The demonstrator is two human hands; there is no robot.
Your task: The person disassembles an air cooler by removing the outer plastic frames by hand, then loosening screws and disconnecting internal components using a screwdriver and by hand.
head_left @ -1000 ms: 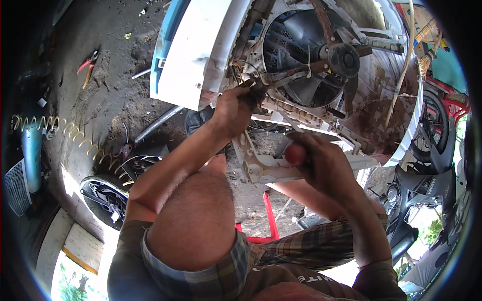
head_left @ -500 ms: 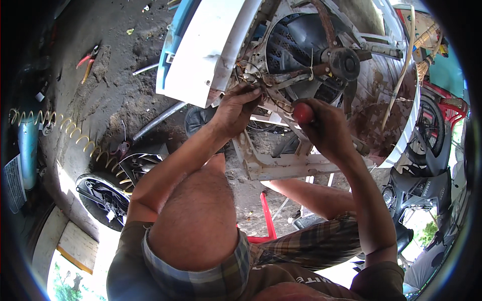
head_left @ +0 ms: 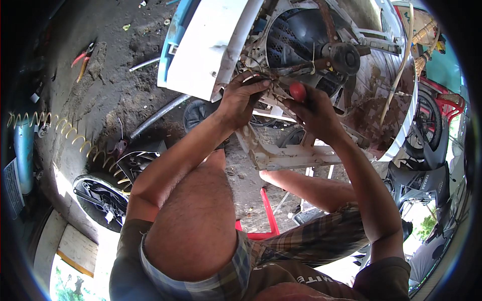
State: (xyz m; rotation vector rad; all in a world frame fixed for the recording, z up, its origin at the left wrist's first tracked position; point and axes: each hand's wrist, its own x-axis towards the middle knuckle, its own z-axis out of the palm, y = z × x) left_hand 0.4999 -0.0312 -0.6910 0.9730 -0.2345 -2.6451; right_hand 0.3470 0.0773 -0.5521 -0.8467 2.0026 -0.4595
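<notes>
Red handle (head_left: 297, 92) is enclosed by the right hand (head_left: 317, 114), presumably for control, while the left hand (head_left: 238, 102) is held narrowed at the white machine (head_left: 207, 55), its contents indeterminable.

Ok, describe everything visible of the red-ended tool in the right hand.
Of the red-ended tool, only a rounded, smooth, plastic-looking red end shows clearly, facing up toward the camera. The right hand grips it over the open white machine, right of the left hand. Shaft and tip can't be made out.
</notes>
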